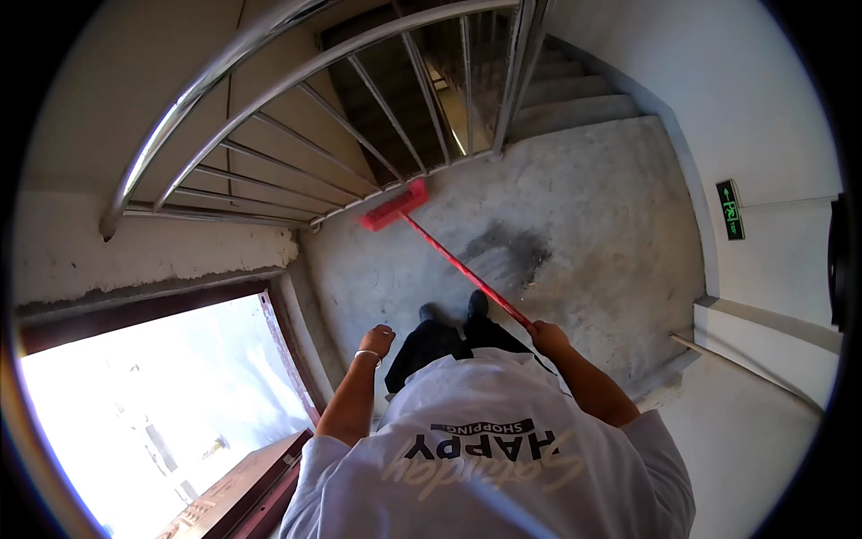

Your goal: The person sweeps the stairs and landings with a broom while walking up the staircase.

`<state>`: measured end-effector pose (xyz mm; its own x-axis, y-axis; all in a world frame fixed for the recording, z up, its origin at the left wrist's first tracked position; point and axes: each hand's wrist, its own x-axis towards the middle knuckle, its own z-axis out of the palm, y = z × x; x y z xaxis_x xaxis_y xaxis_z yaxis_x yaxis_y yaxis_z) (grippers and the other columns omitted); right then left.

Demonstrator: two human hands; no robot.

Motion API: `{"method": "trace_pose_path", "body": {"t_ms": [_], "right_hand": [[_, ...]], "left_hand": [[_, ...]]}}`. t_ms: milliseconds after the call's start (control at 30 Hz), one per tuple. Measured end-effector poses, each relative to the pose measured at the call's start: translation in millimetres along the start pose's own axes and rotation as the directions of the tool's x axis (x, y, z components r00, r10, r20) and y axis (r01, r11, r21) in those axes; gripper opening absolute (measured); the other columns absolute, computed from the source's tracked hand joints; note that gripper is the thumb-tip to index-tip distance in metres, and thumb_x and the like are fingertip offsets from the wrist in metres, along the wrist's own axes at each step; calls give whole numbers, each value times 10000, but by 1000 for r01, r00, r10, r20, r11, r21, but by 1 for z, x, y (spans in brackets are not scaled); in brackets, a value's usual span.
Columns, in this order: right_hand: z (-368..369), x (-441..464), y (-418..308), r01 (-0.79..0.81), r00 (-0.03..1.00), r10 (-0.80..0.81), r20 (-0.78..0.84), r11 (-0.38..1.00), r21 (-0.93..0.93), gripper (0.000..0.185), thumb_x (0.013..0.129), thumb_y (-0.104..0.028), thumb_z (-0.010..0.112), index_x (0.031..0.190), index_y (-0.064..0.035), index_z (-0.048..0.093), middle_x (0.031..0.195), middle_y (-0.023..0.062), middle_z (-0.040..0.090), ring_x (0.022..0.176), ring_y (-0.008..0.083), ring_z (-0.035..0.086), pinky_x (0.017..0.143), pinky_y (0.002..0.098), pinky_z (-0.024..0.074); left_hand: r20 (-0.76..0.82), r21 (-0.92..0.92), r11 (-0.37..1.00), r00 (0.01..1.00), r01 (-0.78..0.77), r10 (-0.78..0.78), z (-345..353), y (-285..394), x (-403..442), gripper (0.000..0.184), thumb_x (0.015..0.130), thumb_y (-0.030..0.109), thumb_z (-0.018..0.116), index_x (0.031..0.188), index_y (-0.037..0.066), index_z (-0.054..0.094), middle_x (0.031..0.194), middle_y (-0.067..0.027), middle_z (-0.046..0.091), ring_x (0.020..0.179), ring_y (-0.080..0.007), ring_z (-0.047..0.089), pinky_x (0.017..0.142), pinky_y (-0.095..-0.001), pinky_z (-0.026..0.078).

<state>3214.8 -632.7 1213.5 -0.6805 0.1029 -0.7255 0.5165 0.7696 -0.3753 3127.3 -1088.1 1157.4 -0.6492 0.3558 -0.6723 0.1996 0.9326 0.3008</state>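
Observation:
My right hand [549, 340] is wrapped round the end of the red handle of a broom [462, 269]. The handle slants away to the upper left. Its red broom head [395, 206] rests on the concrete floor, close to the foot of the metal railing. My left hand [378, 341], with a light bracelet on the wrist, hangs beside my leg. Its fingers are curled in, and nothing shows in them. My dark shoes stand on the floor between the two hands.
A metal railing [377, 99] runs along the landing's far edge. Concrete steps [575, 112] lie beyond it at the upper right. A bright window opening [162, 395] is at the left. A green exit sign [730, 210] and a pipe [745, 368] are at the right. A dark patch [507, 256] marks the floor.

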Motion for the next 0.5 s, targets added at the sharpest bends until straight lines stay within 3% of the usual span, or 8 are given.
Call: {"method": "trace_pose_path", "body": {"t_ms": [67,133,167,233,300,400,500], "right_hand": [[-2,-10,-12,-61,998,62,6,998,-19,344,892,-393,432,987,-125,625,900,174,641,887,370,593,785,452,459],[-21,-40,-2,-103,995,103,1,993,-66,354,899,-383,415,977,-107,622,915,167,646,898,367,595,776,463,462],[-26,-58,12,-150,989,151,11,987,-52,361,893,-400,432,975,-105,624,919,162,648,896,361,598,773,461,465],[-41,-115,29,-255,967,255,-10,964,-74,368,886,-415,453,976,-103,626,901,161,650,885,364,599,769,461,466],[-53,-179,53,-272,959,265,-103,961,-57,367,875,-434,474,905,-97,614,794,189,639,809,394,601,720,483,466],[-65,-270,87,-254,927,217,-306,964,-84,308,854,-372,523,757,-82,560,627,150,608,610,377,596,554,480,462],[-58,-322,97,-289,876,250,-413,957,-35,276,850,-330,538,736,-79,538,587,151,581,580,376,581,528,474,449]], "left_hand": [[-6,54,998,999,-32,33,-5,-6,2,292,847,297,491,999,91,631,1087,-134,605,992,-331,575,863,-396,464],[-66,-136,990,997,23,-32,0,-14,18,298,833,311,505,996,96,632,1058,-139,618,986,-342,575,866,-399,460],[-64,-136,991,998,5,-14,-8,-7,19,298,833,311,505,996,96,632,1058,-139,618,986,-342,575,866,-399,460],[14,-389,899,977,201,-212,-28,10,14,299,819,321,514,983,104,638,1043,-144,626,988,-349,574,869,-405,456],[16,-305,941,988,150,-152,-28,8,19,296,817,323,512,968,106,645,1048,-142,626,991,-347,574,868,-408,456],[36,-165,983,996,85,-80,-22,2,32,300,814,330,503,939,105,658,1054,-145,624,991,-348,575,865,-414,458],[95,-71,997,995,25,-18,-32,-3,51,318,813,342,489,914,97,665,1052,-154,623,982,-353,579,858,-417,462]]}}
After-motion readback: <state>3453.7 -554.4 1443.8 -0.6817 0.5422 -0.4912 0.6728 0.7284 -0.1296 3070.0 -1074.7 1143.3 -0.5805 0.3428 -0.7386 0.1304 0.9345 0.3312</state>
